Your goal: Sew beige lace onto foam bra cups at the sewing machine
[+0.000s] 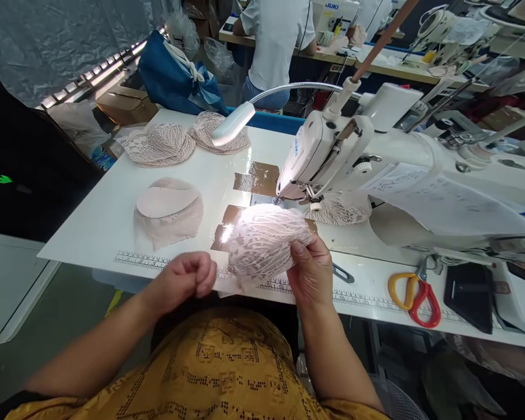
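Observation:
In my right hand (311, 267) a pale lace bra cup (262, 242) is pinched at its right edge between thumb and fingers. The cup lies brightly lit in front of the needle of the white sewing machine (315, 151). My left hand (192, 273) is curled closed over the table's front edge, left of the cup and apart from it; whether something small is in its fingers is hidden. Farther left lies a sheer fabric piece (175, 224) with a smooth pale oval (168, 201) on it. Another lace piece (339, 209) sits under the machine arm.
Stacked lace cups (157, 143) lie at the table's back left, below a lamp (234, 123). Scissors (420, 294) and a dark phone-like slab (469, 296) are at right. A printed ruler (140, 259) runs along the front edge. Ahead, a person in white (273, 46) works.

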### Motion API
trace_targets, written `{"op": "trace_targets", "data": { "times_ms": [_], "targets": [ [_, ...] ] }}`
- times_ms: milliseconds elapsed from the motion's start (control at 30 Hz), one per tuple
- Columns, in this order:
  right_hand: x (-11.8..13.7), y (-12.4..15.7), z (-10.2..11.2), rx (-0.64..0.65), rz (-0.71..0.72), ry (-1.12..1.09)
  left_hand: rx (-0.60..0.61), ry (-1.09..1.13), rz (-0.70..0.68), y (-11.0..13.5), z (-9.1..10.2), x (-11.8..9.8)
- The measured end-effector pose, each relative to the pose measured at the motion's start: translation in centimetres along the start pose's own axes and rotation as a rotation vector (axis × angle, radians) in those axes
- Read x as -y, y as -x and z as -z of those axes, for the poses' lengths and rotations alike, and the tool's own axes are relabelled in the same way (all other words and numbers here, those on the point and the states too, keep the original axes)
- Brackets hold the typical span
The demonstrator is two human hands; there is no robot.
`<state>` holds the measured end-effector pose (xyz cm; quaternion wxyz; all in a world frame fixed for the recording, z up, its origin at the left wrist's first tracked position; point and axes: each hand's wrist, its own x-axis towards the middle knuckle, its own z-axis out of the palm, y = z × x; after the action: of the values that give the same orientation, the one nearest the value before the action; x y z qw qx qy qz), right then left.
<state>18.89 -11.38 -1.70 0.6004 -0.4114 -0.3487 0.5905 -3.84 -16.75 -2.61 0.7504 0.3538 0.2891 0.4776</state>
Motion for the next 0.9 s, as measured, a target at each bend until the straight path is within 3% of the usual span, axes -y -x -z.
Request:
{"op": "trace_targets", "data": {
  "times_ms": [100,133,200,267,367,567,700,900],
  "targets": [
    [0.3,0.7,-0.3,0.263,-0.052,0.183,-0.15,-0.416,-0.329,-0.1,0.5,-2.4],
    [0.3,1.0,-0.6,0.362,-0.072,0.245,-0.152,-0.55,-0.376,-0.3,0.3,-3.1],
    [0.4,1.6,-1.2,0.518,-0.08,0.336,-0.068,-0.774,-0.327,-1.0,-0.1,-3.9],
    [0.5,2.0,-1.7,0.58,-0.02,0.414,0.08,-0.889,-0.18,-1.7,-0.6,-4.1],
    [0.7,2.0,-1.9,0.564,0.154,0.556,0.238,-0.9,-0.05,-2.6,-1.2,-3.7],
    [1.3,1.5,-1.8,0.482,0.427,0.66,0.318,-0.864,-0.018,-3.4,-2.0,-3.5],
    [1.4,1.4,-1.7,0.381,0.391,0.681,0.259,-0.884,-0.03,-3.7,-1.8,-4.0],
    [1.1,1.0,-1.6,0.334,0.337,0.693,0.2,-0.95,-0.094,-4.3,-1.6,-4.1]
  ]
}}
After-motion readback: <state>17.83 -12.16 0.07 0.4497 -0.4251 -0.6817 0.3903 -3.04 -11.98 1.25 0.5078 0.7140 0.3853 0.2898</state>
